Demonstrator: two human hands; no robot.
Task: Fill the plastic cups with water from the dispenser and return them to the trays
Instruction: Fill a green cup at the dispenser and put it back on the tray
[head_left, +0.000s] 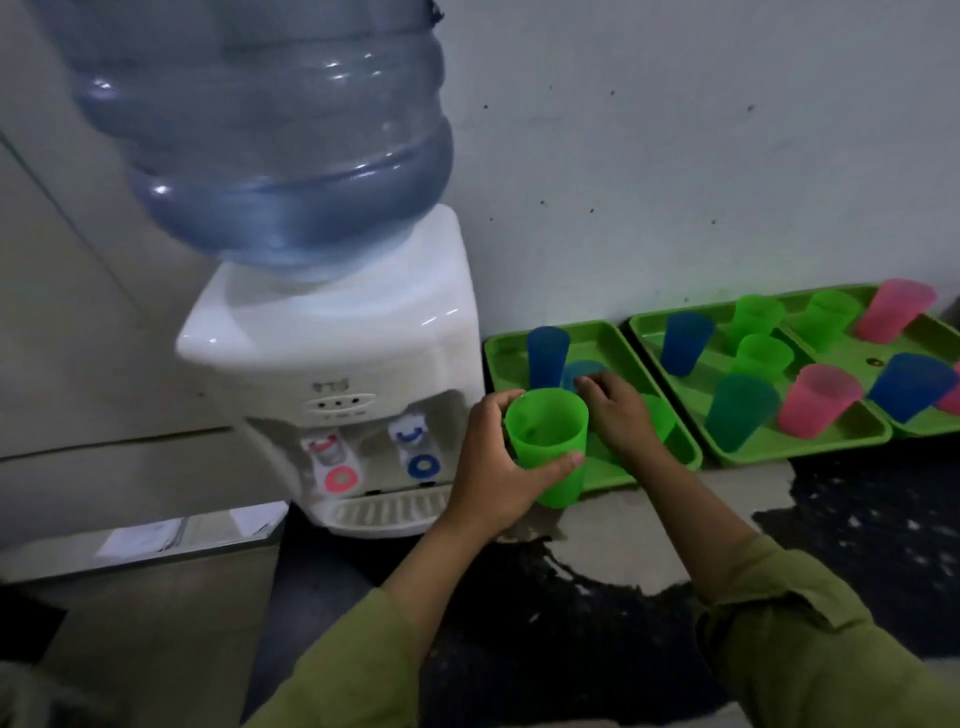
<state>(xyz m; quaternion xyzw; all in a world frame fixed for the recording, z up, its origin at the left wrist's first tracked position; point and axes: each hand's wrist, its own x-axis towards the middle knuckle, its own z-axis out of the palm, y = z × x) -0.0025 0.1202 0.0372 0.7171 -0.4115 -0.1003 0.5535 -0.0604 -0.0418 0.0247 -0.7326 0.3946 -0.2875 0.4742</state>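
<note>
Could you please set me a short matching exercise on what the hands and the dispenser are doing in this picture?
Column one:
1. left hand
2. right hand
3. water bottle
4. left tap

Column two:
a. has a red ring
b. grips a green cup
c. sits upside down on the dispenser
d. reaches over the nearest tray

Pairs: 1-b, 2-d, 3-c, 4-a.
</note>
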